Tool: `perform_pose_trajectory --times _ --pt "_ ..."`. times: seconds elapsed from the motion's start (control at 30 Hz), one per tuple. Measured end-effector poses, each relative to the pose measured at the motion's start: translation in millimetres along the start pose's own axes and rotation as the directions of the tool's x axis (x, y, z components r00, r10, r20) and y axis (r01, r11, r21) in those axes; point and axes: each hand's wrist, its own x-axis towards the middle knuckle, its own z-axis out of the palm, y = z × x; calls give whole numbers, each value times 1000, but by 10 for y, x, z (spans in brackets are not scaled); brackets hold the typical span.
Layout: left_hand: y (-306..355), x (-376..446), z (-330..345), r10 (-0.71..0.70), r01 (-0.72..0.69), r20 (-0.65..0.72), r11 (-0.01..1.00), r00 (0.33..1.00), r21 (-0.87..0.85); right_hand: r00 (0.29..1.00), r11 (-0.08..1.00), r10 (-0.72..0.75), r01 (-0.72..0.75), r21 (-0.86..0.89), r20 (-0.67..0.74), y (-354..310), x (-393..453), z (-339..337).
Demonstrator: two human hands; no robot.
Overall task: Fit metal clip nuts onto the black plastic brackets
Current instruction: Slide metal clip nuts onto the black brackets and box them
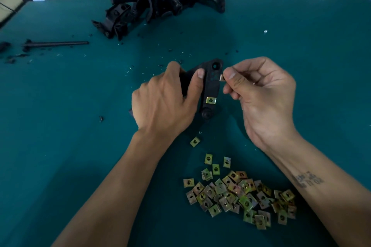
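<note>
Over at the far left of the teal-green felt-covered table (60, 106) lies a thin black rod (58, 43) among dark plastic crumbs, and further back, against the white wall, sits a tangled heap of black plastic brackets (160, 4). Nearer me, my left hand (164, 104) grips one flat black plastic bracket (211, 84), fingers curled round its far edge and my thumb pressed flat on its face, holding it lifted and tilted above the table. One brass-coloured metal clip nut (211, 100) already sits clipped on the bracket's lower arm, just above the round knob at its end. Just to the right, my right hand (265, 94) pinches a second small metal clip nut (221, 78) between thumb and forefinger, its edge right at the bracket's side, the other fingers curled in. Below, a loose pile of yellowish square clip nuts (241, 194) lies spread between my forearms, with a single stray nut (195, 142) lying apart, nearer the bracket.
</note>
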Motion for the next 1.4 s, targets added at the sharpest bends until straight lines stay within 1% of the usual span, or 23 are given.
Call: perform_pose_trajectory --times 0.1,0.27,0.43,0.53,0.63,0.8,0.93,1.23,1.4 --pt "-2 0 -3 -1 1 -8 1000 1000 4 999 999 30 -30 40 -13 12 -5 10" --pt "0 -8 -5 12 -11 -14 1000 1000 11 998 997 36 -32 74 -58 -12 -33 25" --pt "3 -9 -6 5 -5 -18 1000 1000 9 990 957 133 -115 266 -52 -18 -123 73" --pt "-1 -9 -5 0 0 -11 1000 1000 -2 983 931 181 -160 327 -35 -24 -136 85" --pt "3 -13 -2 -2 2 -13 1000 1000 -12 986 941 161 -138 310 -48 -32 -133 107" --pt "7 -13 -13 -17 15 -34 999 999 -46 992 981 12 11 191 -123 -24 -138 175" --pt "19 -16 -25 -19 16 -48 998 999 -55 991 983 1 23 180 -133 -7 -132 205" --pt "40 -29 -50 -4 0 -72 998 997 -58 990 987 -86 101 128 -114 -26 -159 224" --pt "56 -26 -51 -18 14 -89 999 996 -51 989 987 -79 96 132 -128 -20 -177 250"
